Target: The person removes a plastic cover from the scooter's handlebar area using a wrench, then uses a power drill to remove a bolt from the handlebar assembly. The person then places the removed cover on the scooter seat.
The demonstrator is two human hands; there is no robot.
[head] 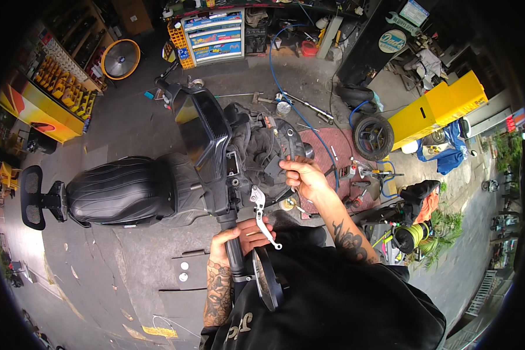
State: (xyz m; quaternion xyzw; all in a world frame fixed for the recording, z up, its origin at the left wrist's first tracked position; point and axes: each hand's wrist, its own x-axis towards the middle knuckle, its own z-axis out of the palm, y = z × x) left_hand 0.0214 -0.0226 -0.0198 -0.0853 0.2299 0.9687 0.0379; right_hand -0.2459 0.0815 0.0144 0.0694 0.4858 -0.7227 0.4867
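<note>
A scooter with its front covers off stands before me. My left hand [245, 238] is around the black rubber handlebar grip [233, 249], thumb over it and fingers stretched out below the silver brake lever [260, 210]. A round bar-end mirror [264, 280] sits at the grip's end. My right hand [306, 177] is over the exposed front section, thumb and forefinger pinched on a dark flat piece [274, 168]; its exact kind is unclear. Wiring [269, 124] shows beside it. Left of the bars are the dark windscreen [203, 127] and the quilted black seat [122, 190].
A loose wheel with tyre [373, 138] leans by a yellow cabinet [437, 109]. Tools lie on a red mat [323, 144], and a blue air hose [297, 114] crosses the floor. A hammer [262, 99] and a tin [283, 108] are beyond the scooter, before a tool chest [214, 37].
</note>
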